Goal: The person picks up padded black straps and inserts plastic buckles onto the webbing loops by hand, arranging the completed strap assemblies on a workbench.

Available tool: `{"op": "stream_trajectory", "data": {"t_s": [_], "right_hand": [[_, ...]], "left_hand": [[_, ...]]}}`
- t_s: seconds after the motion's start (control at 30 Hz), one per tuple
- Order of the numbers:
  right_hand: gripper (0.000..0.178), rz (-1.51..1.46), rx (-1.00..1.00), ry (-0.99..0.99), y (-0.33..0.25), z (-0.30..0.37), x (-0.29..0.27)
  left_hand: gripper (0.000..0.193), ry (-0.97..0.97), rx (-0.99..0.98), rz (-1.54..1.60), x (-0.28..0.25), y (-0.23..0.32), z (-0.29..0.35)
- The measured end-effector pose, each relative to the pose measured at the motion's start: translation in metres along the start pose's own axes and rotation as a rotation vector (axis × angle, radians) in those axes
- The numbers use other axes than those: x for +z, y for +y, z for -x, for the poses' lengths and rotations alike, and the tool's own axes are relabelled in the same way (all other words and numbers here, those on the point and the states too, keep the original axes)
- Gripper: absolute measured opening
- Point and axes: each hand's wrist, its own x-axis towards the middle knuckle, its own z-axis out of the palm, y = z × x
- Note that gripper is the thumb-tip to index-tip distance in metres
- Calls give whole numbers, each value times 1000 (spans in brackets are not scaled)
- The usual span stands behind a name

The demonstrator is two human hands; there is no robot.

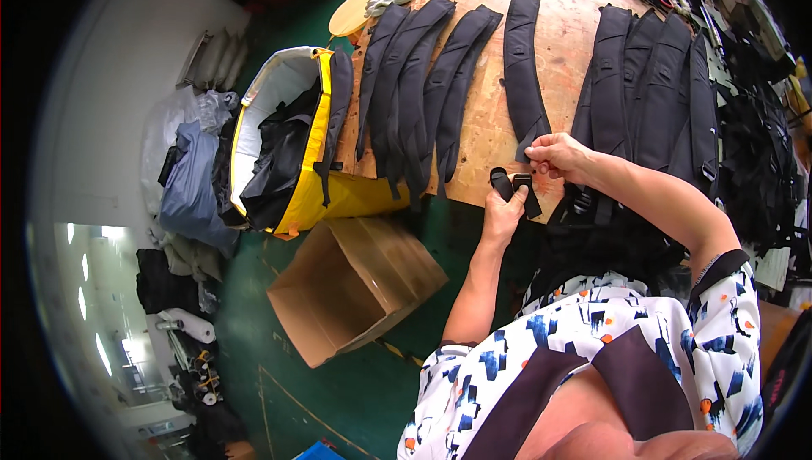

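A single padded black shoulder strap lies lengthwise on the wooden table in front of me. At its near end my right hand is closed in a pinch, fingertips at the strap's narrow tip. Just below, by the table's front edge, my left hand grips black webbing with a small dark buckle by the thumb. Whether the webbing joins the padded strap cannot be made out. Several more padded straps are laid out to the left, and another group lies to the right.
The wooden table carries dark scraps at its far end. A yellow bin with black material inside stands left of it. An open cardboard box sits below on the green floor. Gloves rest by a round stool. Black straps crowd the right side.
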Motion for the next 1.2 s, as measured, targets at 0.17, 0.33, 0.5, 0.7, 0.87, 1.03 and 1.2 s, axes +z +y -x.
{"op": "stream_trajectory", "data": {"t_s": [0.17, 0.33, 0.5, 0.7, 0.87, 1.03, 1.2], "right_hand": [[15, 27, 51, -81, 0, 11, 4], [15, -35, 87, -153, -2, 16, -2], [15, 38, 60, -142, 2, 14, -11], [15, 35, 48, -141, -1, 22, -8], [15, 86, 53, -180, -1, 24, -6], [19, 320, -67, -177, -4, 22, -16], [18, 1100, -983, 99, -5, 37, -13]], "left_hand": [[14, -19, 107, 27, 1, 2, -1], [15, -68, 116, -39, 2, 4, -4], [20, -118, 128, -145, 8, 9, -2], [26, -68, 208, -32, 10, 3, -5], [31, -80, 212, -86, 2, -5, -6], [25, -53, 211, -126, 11, 1, -4], [23, -49, 105, -2, 17, 11, -5]]}}
